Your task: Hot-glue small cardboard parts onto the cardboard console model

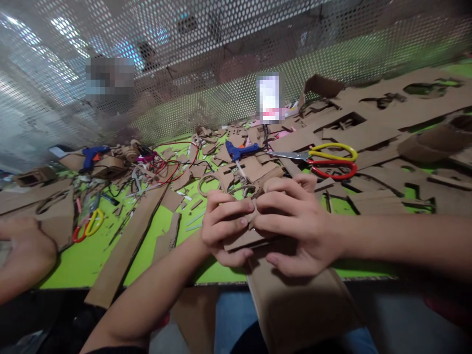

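Observation:
Both of my hands are wrapped around a small cardboard piece point(238, 241) at the table's front edge. My left hand point(223, 228) grips it with fingers on top and the thumb at the near side. From the other side my right hand point(298, 223) does likewise, its fingers covering much of the top. Below the hands a long cardboard panel point(306, 305) hangs past the table edge; whether it is joined to the piece I cannot tell. Just beyond my right hand lie scissors point(332, 161) with yellow and red handles. A blue glue gun point(239, 150) rests behind the hands.
Cardboard scraps cover the green table point(199, 275). A long cardboard strip point(136, 241) juts over the front edge. Further left are another pair of scissors point(88, 226), a second blue glue gun point(94, 156) and another person's hand point(27, 246). A perforated metal screen point(206, 64) stands behind.

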`<state>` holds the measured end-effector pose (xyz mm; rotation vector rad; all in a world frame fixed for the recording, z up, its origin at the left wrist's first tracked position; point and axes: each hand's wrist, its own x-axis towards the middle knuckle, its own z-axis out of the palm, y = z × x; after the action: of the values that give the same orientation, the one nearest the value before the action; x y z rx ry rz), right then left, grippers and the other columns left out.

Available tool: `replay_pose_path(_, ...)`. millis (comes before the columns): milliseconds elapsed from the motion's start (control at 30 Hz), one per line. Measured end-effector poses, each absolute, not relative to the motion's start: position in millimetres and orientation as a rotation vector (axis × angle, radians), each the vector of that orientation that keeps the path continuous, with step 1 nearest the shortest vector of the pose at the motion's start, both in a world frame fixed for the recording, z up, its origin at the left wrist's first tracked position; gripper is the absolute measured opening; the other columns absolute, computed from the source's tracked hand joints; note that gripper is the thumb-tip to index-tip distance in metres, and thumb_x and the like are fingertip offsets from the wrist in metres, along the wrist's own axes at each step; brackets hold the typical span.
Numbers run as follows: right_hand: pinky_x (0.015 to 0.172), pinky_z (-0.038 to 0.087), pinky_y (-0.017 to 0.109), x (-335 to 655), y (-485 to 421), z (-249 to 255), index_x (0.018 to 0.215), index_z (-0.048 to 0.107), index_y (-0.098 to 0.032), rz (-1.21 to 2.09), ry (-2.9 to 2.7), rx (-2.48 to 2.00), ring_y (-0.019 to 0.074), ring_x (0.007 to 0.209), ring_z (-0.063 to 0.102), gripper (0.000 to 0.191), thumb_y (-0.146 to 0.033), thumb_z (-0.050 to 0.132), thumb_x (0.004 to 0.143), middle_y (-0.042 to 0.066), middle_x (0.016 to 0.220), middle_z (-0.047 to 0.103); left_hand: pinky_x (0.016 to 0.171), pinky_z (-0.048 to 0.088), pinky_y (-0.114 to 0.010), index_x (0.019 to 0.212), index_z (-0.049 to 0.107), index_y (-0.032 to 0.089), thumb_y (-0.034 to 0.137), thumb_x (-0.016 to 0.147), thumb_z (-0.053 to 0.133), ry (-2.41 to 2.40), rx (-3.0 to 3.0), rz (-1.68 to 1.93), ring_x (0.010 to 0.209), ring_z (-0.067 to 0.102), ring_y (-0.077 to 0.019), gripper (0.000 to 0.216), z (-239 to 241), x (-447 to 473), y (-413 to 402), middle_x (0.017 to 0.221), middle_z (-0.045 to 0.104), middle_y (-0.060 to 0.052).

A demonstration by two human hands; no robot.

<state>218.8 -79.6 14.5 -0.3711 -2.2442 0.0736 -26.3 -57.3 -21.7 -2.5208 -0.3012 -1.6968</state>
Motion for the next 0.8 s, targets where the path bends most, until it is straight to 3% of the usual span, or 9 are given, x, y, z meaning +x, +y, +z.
replay_pose_path(267, 0.097, 0.045, 0.055, 217.6, -80.4, 11.1, 0.119, 0.069, -0.020, -0.026, -2.233, -0.401, 0.0337, 0.113, 0.058, 0.042, -0.046, 0.072, 0.086, 0.011, 0.118, 0.072, 0.076, 0.053, -0.049, 0.116, 0.068, 0.023, 0.053, 0.083, 0.068, -0.294, -2.535, -1.721, 0.093, 0.068, -0.0285, 0.045, -23.9, -26.0, -57.7, 0.116, 0.082, -0.012)
replay_pose_path(467, 0.096, 0.044, 0.052, 216.1, -79.9, 11.7, 0.111, 0.070, -0.018, -0.062, -2.208, -0.390, 0.0331, 0.110, 0.060, 0.039, -0.046, 0.073, 0.084, 0.010, 0.116, 0.074, 0.080, 0.052, -0.050, 0.118, 0.067, 0.027, 0.055, 0.084, 0.067, -0.329, -2.543, -1.666, 0.093, 0.068, -0.0284, 0.044, -22.2, -27.8, -57.4, 0.116, 0.083, -0.010)
replay_pose_path(800, 0.097, 0.039, 0.052, 216.0, -79.7, 9.1, 0.111, 0.068, -0.020, -0.141, -2.218, -0.406, 0.0320, 0.112, 0.060, 0.037, -0.049, 0.072, 0.087, 0.007, 0.116, 0.074, 0.079, 0.053, -0.050, 0.113, 0.068, 0.022, 0.048, 0.082, 0.070, -0.248, -2.579, -1.687, 0.093, 0.068, -0.0281, 0.040, -15.7, -25.7, -56.1, 0.116, 0.081, -0.013)
